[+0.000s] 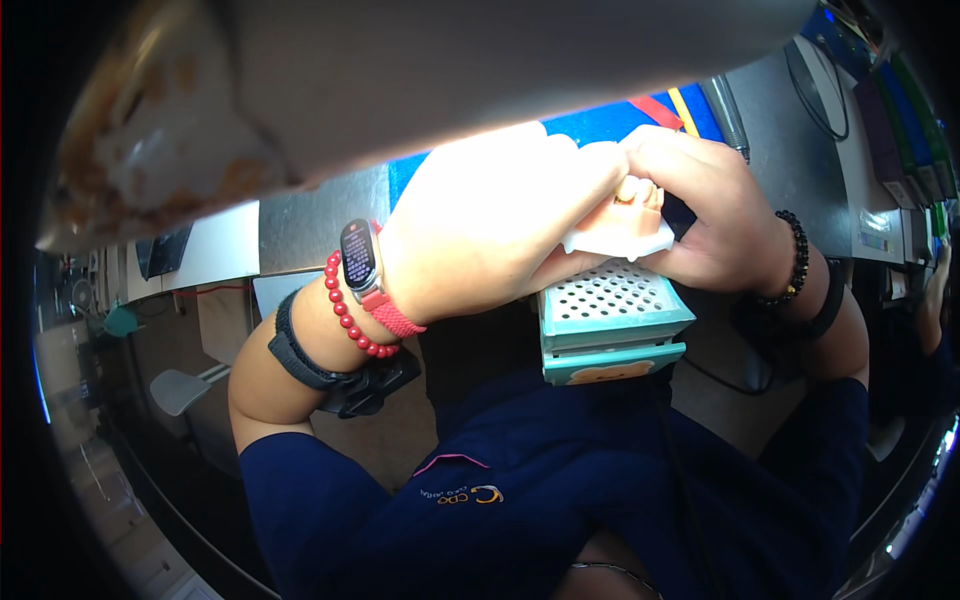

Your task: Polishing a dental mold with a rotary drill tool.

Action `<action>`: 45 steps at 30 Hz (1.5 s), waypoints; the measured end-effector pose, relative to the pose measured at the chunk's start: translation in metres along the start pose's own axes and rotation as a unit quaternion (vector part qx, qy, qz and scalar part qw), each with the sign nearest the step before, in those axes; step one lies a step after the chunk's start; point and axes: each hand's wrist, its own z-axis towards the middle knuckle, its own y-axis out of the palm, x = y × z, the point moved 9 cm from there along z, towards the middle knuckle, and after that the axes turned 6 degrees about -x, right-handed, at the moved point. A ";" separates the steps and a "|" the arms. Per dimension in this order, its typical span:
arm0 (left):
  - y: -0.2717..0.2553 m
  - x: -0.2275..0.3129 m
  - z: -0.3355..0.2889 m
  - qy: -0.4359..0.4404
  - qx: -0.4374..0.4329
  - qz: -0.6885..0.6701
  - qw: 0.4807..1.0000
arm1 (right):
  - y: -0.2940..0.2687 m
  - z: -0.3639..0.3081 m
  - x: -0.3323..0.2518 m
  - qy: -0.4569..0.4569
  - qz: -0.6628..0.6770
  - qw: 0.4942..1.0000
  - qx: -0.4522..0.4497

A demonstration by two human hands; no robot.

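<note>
Both my hands meet around a dental model point(632, 222), with a pink gum part, cream teeth and a jagged white base. My left hand point(500, 205) is washed out by bright light; its fingers curl against the model's left side, with the thumb low near the base. Closed on the model's right side is my right hand point(705, 185), its fingers bent over the top. Fingertips of both hands are partly hidden, and whether they hold a small tool cannot be made out. Just below the model is a teal and white box point(615, 310) with a perforated sloping top.
A large pale, blurred object point(480, 85) hangs across the upper view, close above my hands. Behind them lie a blue mat point(597, 121), a red strip point(655, 110), a yellow stick point(683, 108) and a dark cylindrical tool point(727, 112). Binders point(890, 125) stand far right; a grey stool point(182, 392) is left.
</note>
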 end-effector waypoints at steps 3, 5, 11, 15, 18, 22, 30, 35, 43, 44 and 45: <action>0.001 -0.001 -0.001 -0.006 0.014 -0.008 1.000 | 0.000 0.001 0.000 -0.003 0.002 1.000 0.003; 0.001 -0.003 -0.001 -0.006 0.020 -0.010 1.000 | -0.001 0.001 -0.001 -0.005 0.009 1.000 0.002; 0.001 -0.003 0.001 -0.011 0.026 -0.030 0.999 | 0.001 0.001 0.002 0.010 0.006 1.000 -0.015; 0.001 -0.003 0.000 -0.006 0.038 -0.032 0.999 | 0.000 0.002 0.001 0.008 0.007 1.000 -0.008; 0.000 -0.004 0.000 -0.006 0.044 -0.036 0.998 | 0.002 0.002 0.002 0.015 0.008 1.000 -0.015; 0.002 -0.004 0.000 -0.013 0.030 -0.032 0.999 | 0.001 0.001 0.002 0.011 0.003 1.000 -0.011; 0.000 -0.003 -0.001 -0.008 0.041 -0.032 0.999 | 0.001 0.001 0.003 0.015 0.005 1.000 -0.013; 0.001 -0.004 -0.001 -0.008 0.040 -0.032 0.999 | 0.001 0.000 0.003 0.016 0.002 1.000 -0.013; 0.001 -0.004 0.000 -0.010 0.040 -0.039 0.998 | 0.002 0.002 0.003 0.019 0.004 1.000 -0.018; 0.001 -0.004 -0.001 -0.010 0.039 -0.035 0.999 | 0.002 0.002 0.003 0.019 0.004 1.000 -0.018; 0.001 -0.004 -0.001 -0.010 0.038 -0.031 0.999 | 0.002 0.001 0.003 0.016 0.002 1.000 -0.017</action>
